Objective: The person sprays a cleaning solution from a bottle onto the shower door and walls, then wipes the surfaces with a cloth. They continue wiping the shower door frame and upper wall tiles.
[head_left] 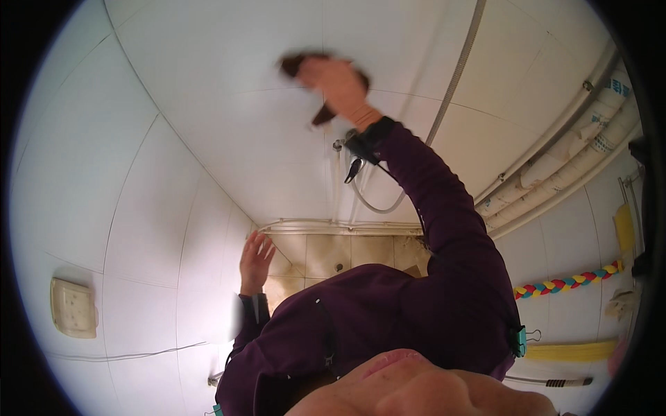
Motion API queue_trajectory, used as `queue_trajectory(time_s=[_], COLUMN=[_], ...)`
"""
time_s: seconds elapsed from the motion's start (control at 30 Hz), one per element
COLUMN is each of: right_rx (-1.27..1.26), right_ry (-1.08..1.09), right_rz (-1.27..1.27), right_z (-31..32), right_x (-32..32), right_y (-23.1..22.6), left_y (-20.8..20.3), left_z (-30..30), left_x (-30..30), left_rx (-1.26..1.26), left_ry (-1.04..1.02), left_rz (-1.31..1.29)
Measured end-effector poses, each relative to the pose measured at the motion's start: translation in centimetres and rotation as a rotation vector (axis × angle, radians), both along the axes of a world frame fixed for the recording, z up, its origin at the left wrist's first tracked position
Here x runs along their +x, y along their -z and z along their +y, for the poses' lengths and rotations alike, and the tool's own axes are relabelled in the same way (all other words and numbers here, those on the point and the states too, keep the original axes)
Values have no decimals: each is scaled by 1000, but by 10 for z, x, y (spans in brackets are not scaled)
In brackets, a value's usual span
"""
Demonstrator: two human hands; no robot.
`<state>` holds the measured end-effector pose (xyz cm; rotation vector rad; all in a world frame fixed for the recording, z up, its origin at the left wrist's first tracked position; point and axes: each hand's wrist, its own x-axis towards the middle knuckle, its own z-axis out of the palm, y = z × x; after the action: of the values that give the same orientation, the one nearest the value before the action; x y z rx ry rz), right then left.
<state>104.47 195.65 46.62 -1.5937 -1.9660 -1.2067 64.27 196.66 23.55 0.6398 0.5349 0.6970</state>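
Observation:
My right hand is raised against the white tiled wall, its fingers closed over a dark brown cloth. Motion smears both the hand and the cloth. Parts of the cloth stick out beyond the fingertips and below the palm. Beneath that wrist a metal tap with a pale hose is fixed to the wall. Lower down on the left, my left hand hangs with its fingers spread, near the corner of the walls, holding nothing.
Wrapped pipes run along the right side, and a grey flexible hose crosses the wall. A soap dish is on the left wall. A braided coloured rope stretches at the right. Tiled floor with a drain lies below.

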Motion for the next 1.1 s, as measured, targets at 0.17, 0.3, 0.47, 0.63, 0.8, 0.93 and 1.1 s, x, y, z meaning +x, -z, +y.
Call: queue_trajectory(time_s=[0.17,0.3,0.47,0.63,0.8,0.93,1.1], right_rx=[831,733,900,1198,909,342,-300], right_ry=[292,334,269,380,395,274,-4], right_rz=[271,413,480,564,149,-4,-231], right_z=[-67,-69,-92,-81,-1,66,87], right_x=[53,26,56,90,39,-21,-63], right_y=[-55,16,-6,-92,-120,-29,86], left_y=[-8,-9,-6,2,6,6,13], left_z=[9,-2,-3,7,9,12,0], left_x=[-12,-4,-23,-61,-66,-40,-24], left_rx=[49,31,68,62,16,33,89], left_ry=[-17,24,-25,-155,-222,-152,26], left_rz=[-32,-53,26,-26,18,-16,-32])
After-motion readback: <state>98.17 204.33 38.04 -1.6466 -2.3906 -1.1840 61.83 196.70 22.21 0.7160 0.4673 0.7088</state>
